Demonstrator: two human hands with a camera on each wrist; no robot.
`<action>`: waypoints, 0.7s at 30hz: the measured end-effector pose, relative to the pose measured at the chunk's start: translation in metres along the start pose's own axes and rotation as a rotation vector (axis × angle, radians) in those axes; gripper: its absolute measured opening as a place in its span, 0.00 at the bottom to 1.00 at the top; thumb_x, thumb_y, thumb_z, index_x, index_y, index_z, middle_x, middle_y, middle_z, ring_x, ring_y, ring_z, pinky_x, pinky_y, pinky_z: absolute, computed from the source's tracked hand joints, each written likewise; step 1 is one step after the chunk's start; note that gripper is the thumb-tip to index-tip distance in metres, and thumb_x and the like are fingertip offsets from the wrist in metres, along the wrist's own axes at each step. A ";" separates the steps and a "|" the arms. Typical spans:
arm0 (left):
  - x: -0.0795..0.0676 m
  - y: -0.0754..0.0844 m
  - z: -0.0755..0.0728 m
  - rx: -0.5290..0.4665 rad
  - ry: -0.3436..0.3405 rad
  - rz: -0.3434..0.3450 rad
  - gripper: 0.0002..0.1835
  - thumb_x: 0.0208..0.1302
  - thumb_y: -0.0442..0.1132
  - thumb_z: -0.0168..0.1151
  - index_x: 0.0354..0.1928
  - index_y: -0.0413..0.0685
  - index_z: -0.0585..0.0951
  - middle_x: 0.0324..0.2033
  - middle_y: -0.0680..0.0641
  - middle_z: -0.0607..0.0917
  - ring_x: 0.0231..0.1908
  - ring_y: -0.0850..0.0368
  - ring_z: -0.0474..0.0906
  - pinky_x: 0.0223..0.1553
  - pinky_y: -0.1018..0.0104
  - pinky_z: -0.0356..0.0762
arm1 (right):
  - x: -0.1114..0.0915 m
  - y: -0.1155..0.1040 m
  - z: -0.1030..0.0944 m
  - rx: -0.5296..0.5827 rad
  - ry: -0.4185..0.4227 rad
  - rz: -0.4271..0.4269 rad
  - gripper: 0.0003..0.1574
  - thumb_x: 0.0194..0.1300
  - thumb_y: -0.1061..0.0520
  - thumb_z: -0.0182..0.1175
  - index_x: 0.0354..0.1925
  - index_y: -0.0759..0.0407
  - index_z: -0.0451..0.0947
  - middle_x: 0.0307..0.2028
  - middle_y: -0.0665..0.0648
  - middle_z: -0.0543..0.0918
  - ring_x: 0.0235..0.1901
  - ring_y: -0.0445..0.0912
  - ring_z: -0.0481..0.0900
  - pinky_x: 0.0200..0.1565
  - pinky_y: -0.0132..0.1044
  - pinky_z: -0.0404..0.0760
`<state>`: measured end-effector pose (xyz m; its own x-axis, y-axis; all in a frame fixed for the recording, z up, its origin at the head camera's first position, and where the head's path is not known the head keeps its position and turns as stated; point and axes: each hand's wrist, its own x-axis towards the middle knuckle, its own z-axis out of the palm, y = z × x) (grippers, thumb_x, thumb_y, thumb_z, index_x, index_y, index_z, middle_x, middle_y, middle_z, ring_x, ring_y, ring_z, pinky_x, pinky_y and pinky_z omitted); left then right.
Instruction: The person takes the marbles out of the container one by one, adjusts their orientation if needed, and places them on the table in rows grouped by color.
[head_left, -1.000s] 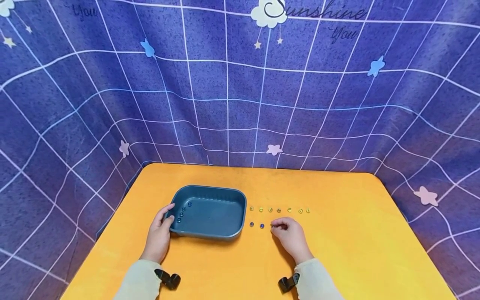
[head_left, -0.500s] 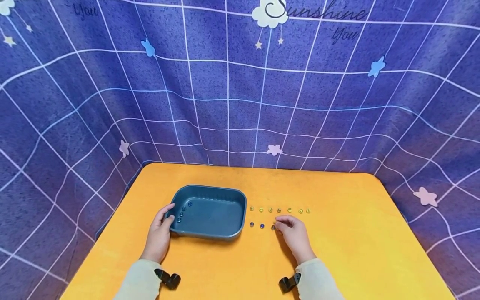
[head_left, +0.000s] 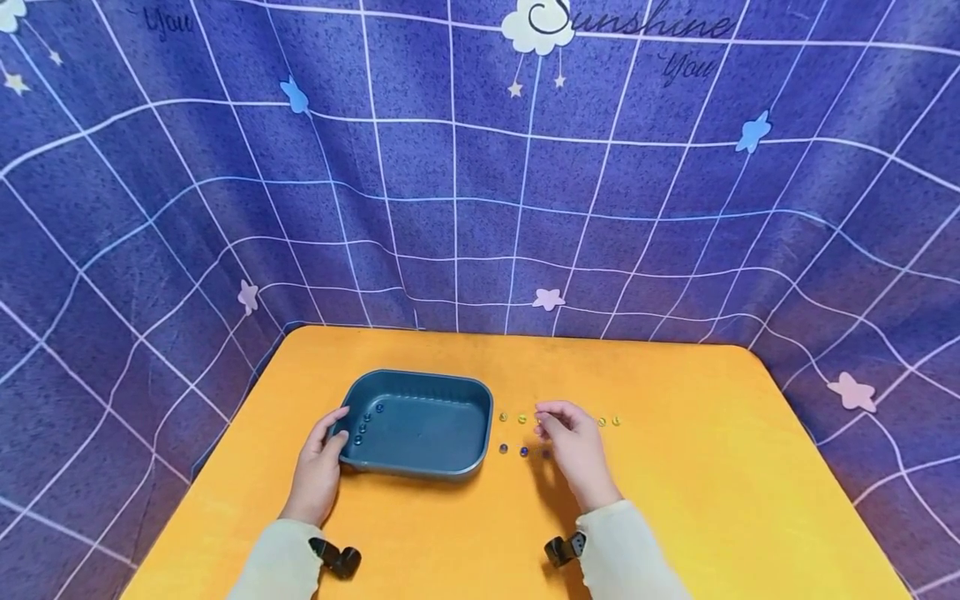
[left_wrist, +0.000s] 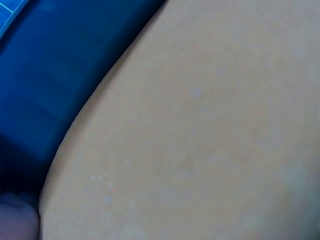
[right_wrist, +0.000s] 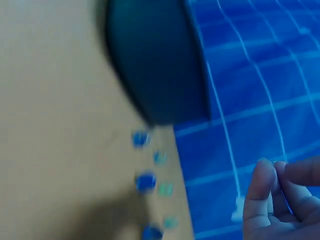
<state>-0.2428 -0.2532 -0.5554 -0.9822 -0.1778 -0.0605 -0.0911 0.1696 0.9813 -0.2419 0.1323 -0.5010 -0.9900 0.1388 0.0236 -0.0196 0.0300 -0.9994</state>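
My left hand [head_left: 318, 471] grips the left side of a dark blue-green plastic tray [head_left: 420, 472], with the thumb over its rim. In the left wrist view the tray wall [left_wrist: 55, 75] shows beside the hand. Several dark glass marbles [head_left: 363, 429] lie inside at the tray's left end. Above the table, right of the tray, my right hand [head_left: 573, 446] is raised over the marble rows, fingers loosely bent with the tips close together and nothing visible between them. Beneath it sit three blue marbles [right_wrist: 145, 182]. Behind these runs a row of yellowish marbles [head_left: 522, 419], partly hidden by the hand.
The yellow table [head_left: 712, 475] ends at the back against a purple-blue grid-patterned curtain [head_left: 480, 233], which also hangs at both sides. Both sleeves carry black wrist cameras [head_left: 566, 550].
My right hand has left the third blue marble on the table and moved up and away over the yellowish row. The left hand and the tray stay put.
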 end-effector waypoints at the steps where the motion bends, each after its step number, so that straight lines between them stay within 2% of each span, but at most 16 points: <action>1: 0.000 0.000 0.000 0.001 -0.001 0.000 0.24 0.83 0.46 0.46 0.77 0.61 0.67 0.81 0.52 0.52 0.79 0.54 0.41 0.77 0.48 0.41 | 0.000 -0.003 0.006 -0.007 -0.023 -0.016 0.10 0.74 0.67 0.58 0.48 0.66 0.84 0.39 0.61 0.86 0.37 0.54 0.84 0.41 0.44 0.86; 4: 0.000 0.000 0.000 0.001 -0.002 0.001 0.24 0.83 0.46 0.46 0.77 0.61 0.67 0.81 0.52 0.52 0.79 0.54 0.41 0.77 0.48 0.41 | -0.001 -0.009 0.026 -0.044 -0.100 -0.067 0.10 0.73 0.66 0.59 0.49 0.66 0.84 0.40 0.63 0.86 0.36 0.52 0.84 0.41 0.46 0.86; 8: 0.000 0.000 -0.001 0.004 0.001 0.001 0.24 0.83 0.45 0.46 0.77 0.61 0.67 0.81 0.52 0.53 0.79 0.54 0.41 0.77 0.48 0.41 | -0.002 -0.013 0.053 -0.114 -0.194 -0.150 0.10 0.72 0.64 0.61 0.49 0.65 0.84 0.39 0.63 0.85 0.37 0.52 0.83 0.41 0.41 0.86; 11: 0.000 0.000 -0.001 -0.003 -0.001 0.003 0.24 0.83 0.45 0.46 0.77 0.60 0.67 0.81 0.52 0.53 0.79 0.54 0.40 0.77 0.48 0.41 | -0.003 -0.013 0.071 -0.204 -0.249 -0.191 0.08 0.73 0.62 0.62 0.48 0.60 0.84 0.39 0.56 0.84 0.39 0.47 0.82 0.44 0.36 0.83; 15: -0.001 -0.001 0.000 0.002 -0.009 0.001 0.25 0.83 0.46 0.46 0.77 0.60 0.66 0.81 0.51 0.52 0.80 0.53 0.40 0.77 0.46 0.40 | -0.005 -0.010 0.094 -0.294 -0.336 -0.209 0.08 0.73 0.60 0.62 0.49 0.54 0.84 0.41 0.48 0.82 0.41 0.42 0.80 0.48 0.35 0.82; 21: 0.000 -0.001 0.000 0.035 -0.002 0.026 0.24 0.83 0.45 0.47 0.77 0.60 0.67 0.80 0.51 0.54 0.79 0.52 0.42 0.77 0.46 0.41 | -0.007 -0.017 0.130 -0.425 -0.466 -0.228 0.10 0.73 0.57 0.63 0.51 0.52 0.84 0.40 0.43 0.81 0.39 0.37 0.77 0.46 0.33 0.80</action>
<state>-0.2427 -0.2539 -0.5566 -0.9846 -0.1714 -0.0352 -0.0710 0.2076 0.9756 -0.2528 0.0017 -0.4878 -0.9262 -0.3562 0.1233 -0.2729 0.4082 -0.8711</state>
